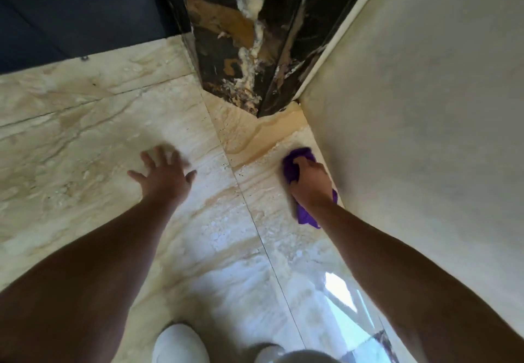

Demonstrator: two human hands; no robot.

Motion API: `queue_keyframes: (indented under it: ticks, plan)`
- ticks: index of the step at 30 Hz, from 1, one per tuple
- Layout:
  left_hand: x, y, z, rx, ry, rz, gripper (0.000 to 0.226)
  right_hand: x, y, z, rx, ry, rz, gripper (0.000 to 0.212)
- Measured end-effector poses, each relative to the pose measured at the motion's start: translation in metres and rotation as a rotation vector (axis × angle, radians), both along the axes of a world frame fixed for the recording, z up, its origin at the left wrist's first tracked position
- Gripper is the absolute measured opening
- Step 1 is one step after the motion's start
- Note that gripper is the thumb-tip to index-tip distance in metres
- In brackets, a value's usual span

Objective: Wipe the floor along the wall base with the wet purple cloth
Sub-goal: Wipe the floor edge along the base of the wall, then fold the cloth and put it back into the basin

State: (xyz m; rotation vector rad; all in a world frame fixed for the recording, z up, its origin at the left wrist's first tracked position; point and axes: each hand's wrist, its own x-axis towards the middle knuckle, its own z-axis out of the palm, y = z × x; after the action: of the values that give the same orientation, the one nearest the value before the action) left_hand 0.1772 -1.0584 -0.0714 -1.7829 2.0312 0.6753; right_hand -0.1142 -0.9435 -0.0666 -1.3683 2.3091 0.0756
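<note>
**Wiping toward the far corner**

The right hand (310,181) is fisted around the purple cloth (297,164), pressing it on the floor (99,136) just beside the wall (425,107) at right. The left hand (163,174) is spread open, empty, over the tile. Wiping is under way; next likely calls for pushing on to the dark marble corner (243,51).
</note>
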Motion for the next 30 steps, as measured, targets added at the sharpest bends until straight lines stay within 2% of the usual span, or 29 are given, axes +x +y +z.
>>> queue_keyframes:
  ticks: [2, 3, 5, 7, 8, 11, 14, 16, 19, 21, 23, 26, 28, 30]
  plan:
    - [-0.016, 0.011, 0.039, 0.035, 0.065, 0.081, 0.074, 0.004, 0.010, 0.034, 0.079, -0.064, -0.021, 0.050]
    - [-0.030, 0.014, 0.055, 0.077, 0.153, 0.104, 0.072, 0.007, 0.009, 0.044, 0.078, -0.062, 0.018, 0.048]
    - [-0.056, 0.036, 0.121, 0.230, 0.265, 0.128, 0.071, 0.021, 0.032, 0.096, 0.066, -0.073, 0.078, 0.041]
    - [-0.081, 0.049, 0.160, 0.347, 0.376, 0.234, 0.073, 0.041, 0.047, 0.128, -0.020, -0.095, 0.127, 0.039]
    - [-0.094, 0.061, 0.202, 0.432, 0.422, 0.292, 0.074, 0.046, 0.059, 0.167, -0.058, -0.121, 0.103, 0.039]
    - [-0.121, 0.086, 0.269, 0.639, 0.617, 0.529, 0.063, 0.061, 0.076, 0.230, -0.249, -0.198, 0.056, 0.046]
    - [-0.130, 0.115, 0.334, 0.590, 0.766, 0.694, 0.061, 0.073, 0.099, 0.304, -0.293, -0.302, -0.011, 0.064]
    - [-0.131, 0.136, 0.380, 0.548, 0.799, 0.730, 0.063, 0.075, 0.123, 0.358, -0.313, -0.349, -0.042, 0.072]
    - [-0.126, 0.162, 0.436, 0.655, 0.822, 0.762, 0.070, 0.082, 0.156, 0.425, -0.381, -0.361, -0.036, 0.089]
    - [-0.124, 0.175, 0.459, 0.699, 0.829, 0.765, 0.064, 0.087, 0.170, 0.457, -0.427, -0.377, -0.068, 0.090]
    - [-0.125, 0.184, 0.482, 0.686, 0.827, 0.756, 0.051, 0.098, 0.188, 0.487, -0.493, -0.501, -0.190, 0.085]
    - [-0.129, 0.204, 0.512, 0.735, 0.853, 0.662, 0.031, 0.112, 0.210, 0.518, -0.564, -0.730, -0.488, 0.080]
    - [-0.134, 0.225, 0.532, 0.735, 0.855, 0.499, 0.016, 0.123, 0.236, 0.535, -0.710, -0.741, -0.733, 0.071]
    - [-0.136, 0.242, 0.545, 0.692, 0.855, 0.352, 0.014, 0.128, 0.255, 0.544, -0.844, -0.663, -1.004, 0.057]
